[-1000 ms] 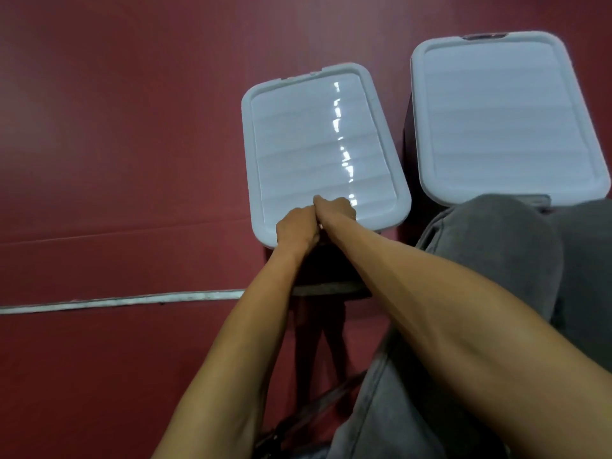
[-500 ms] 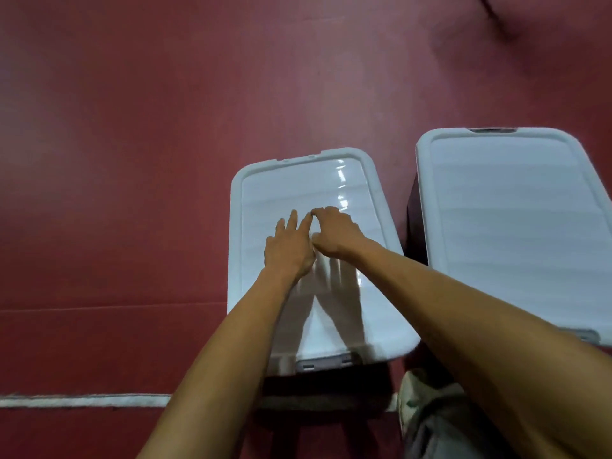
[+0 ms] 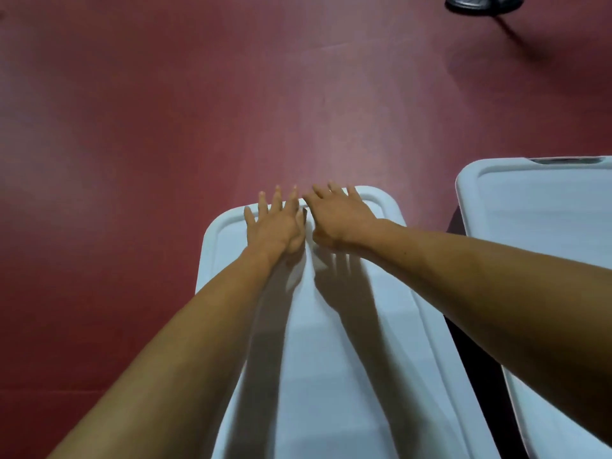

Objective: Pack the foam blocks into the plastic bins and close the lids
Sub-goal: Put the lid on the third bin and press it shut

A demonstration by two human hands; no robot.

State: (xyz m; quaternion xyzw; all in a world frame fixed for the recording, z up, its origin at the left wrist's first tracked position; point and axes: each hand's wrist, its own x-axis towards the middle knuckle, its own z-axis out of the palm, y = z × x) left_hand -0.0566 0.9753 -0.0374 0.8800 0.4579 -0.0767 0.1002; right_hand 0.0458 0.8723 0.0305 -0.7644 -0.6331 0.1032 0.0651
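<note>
Left hand (image 3: 275, 223) and right hand (image 3: 337, 215) spread over smooth, round-cornered white lid (image 3: 331, 359).

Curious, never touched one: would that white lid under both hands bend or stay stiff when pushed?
Probably bends a little and feels light: the lid looks like thin moulded plastic with a raised rim. Its smooth surface may be slippery, so the left hand and right hand could slide.

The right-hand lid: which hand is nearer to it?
The right hand. It is over the far end of the other lid, on the side toward the right-hand lid; the left hand is beside it, farther off.
</note>
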